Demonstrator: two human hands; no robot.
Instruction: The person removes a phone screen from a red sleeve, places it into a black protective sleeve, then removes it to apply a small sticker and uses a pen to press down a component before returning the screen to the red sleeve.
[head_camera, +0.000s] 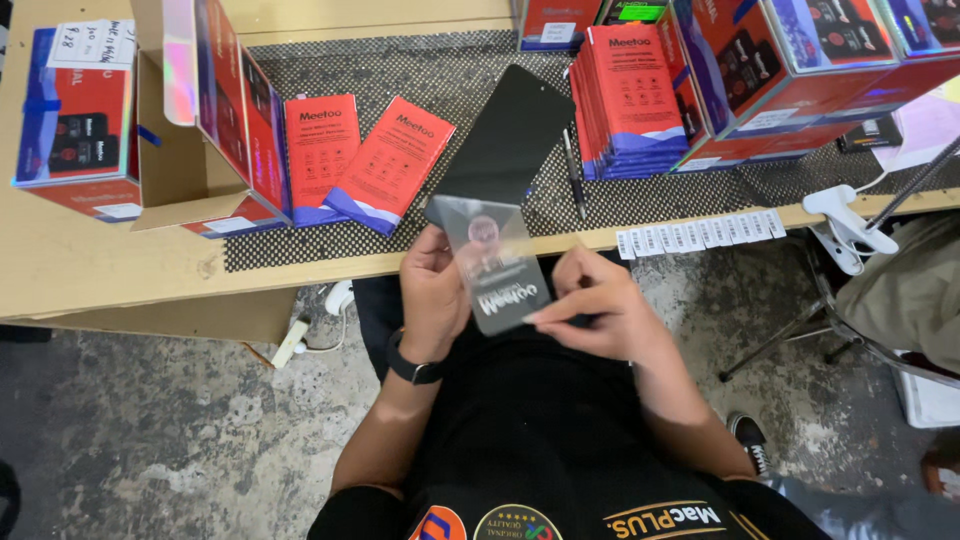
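Looking down from the head camera, a wooden table (100, 265) carries a dotted black mat (420, 70), two red flat packs (365, 160) and a stack of red packs (630, 100); grey concrete floor (150, 440) lies below. At the table's near edge, the left hand (435, 295) grips the left side of a clear sleeve (495, 265), fingers curled onto it. The right hand (595, 300) pinches the sleeve's lower corner between thumb and fingertips. A black glass sheet (510, 130) juts from the sleeve's top, over the mat.
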